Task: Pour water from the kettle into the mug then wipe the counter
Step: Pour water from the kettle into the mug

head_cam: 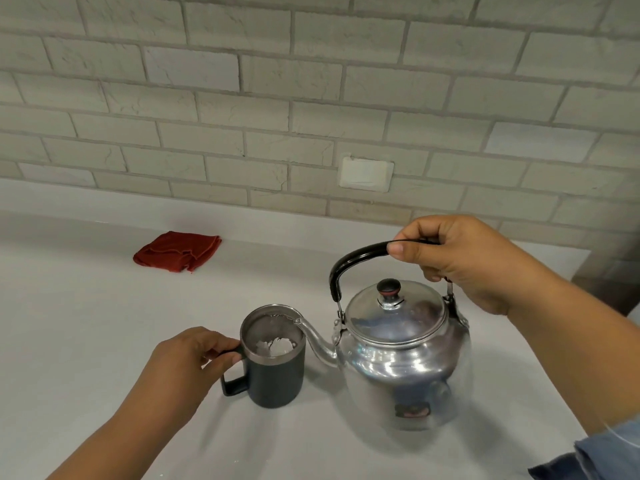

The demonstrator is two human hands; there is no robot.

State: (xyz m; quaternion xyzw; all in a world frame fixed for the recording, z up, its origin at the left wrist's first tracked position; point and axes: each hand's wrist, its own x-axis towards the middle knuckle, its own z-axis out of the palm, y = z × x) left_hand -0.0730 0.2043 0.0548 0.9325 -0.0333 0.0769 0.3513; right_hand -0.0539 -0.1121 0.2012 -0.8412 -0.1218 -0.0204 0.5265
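A shiny metal kettle (pixel 401 355) with a black handle is held just above the white counter (pixel 86 323), tilted left. My right hand (pixel 464 261) grips the top of its handle. Its spout tip rests over the rim of a dark mug (pixel 277 379) with a steel lining, and water glints inside the mug. My left hand (pixel 187 362) pinches the mug's handle from the left, and the mug stands upright on the counter. A folded red cloth (pixel 178 251) lies on the counter farther back on the left.
A pale brick wall (pixel 311 98) backs the counter, with a white outlet cover (pixel 366 174) low on it. The counter ends at the right, where a dark surface (pixel 609 282) shows.
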